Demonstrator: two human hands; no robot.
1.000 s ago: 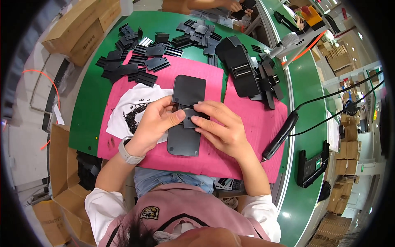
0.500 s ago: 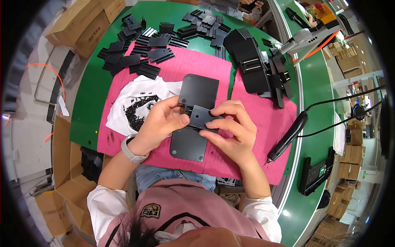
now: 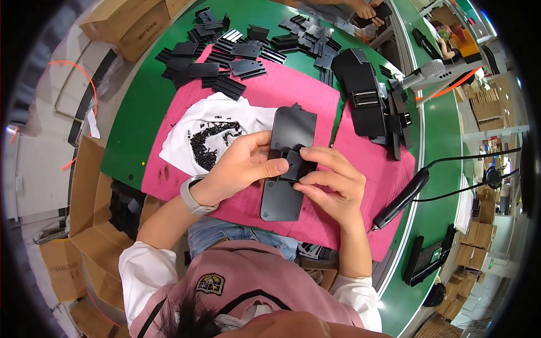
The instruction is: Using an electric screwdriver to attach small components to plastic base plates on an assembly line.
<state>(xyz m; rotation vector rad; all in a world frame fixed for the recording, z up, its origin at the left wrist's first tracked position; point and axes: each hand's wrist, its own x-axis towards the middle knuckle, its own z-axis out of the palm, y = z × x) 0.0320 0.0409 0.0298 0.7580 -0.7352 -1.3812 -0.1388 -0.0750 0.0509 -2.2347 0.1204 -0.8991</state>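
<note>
Over the mat I hold a long black plastic part (image 3: 294, 127) with two wide, round-cornered flat ends and a narrow middle. My left hand (image 3: 245, 163) grips its middle from the left, thumb on top and fingers partly hidden beneath. Across that middle lies a smaller black rectangular piece (image 3: 293, 167) with a small hole. My right hand (image 3: 338, 183) pinches the smaller piece's right side between thumb and fingers. Beside my left hand, a white cloth (image 3: 183, 127) bears a pile of tiny black screws (image 3: 203, 149).
Pink sheeting (image 3: 293, 81) covers part of the green table (image 3: 127, 141). Black plastic pieces (image 3: 231, 53) are heaped at the far side, with larger black parts (image 3: 360, 93) at far right. A corded electric screwdriver (image 3: 403, 197) lies right. Another person's hands (image 3: 363, 11) show at the top.
The view has shifted, so the table appears farther right. The long part is tilted slightly differently in my hands, and the smaller piece appears more angled over its middle. Both hands keep their hold.
</note>
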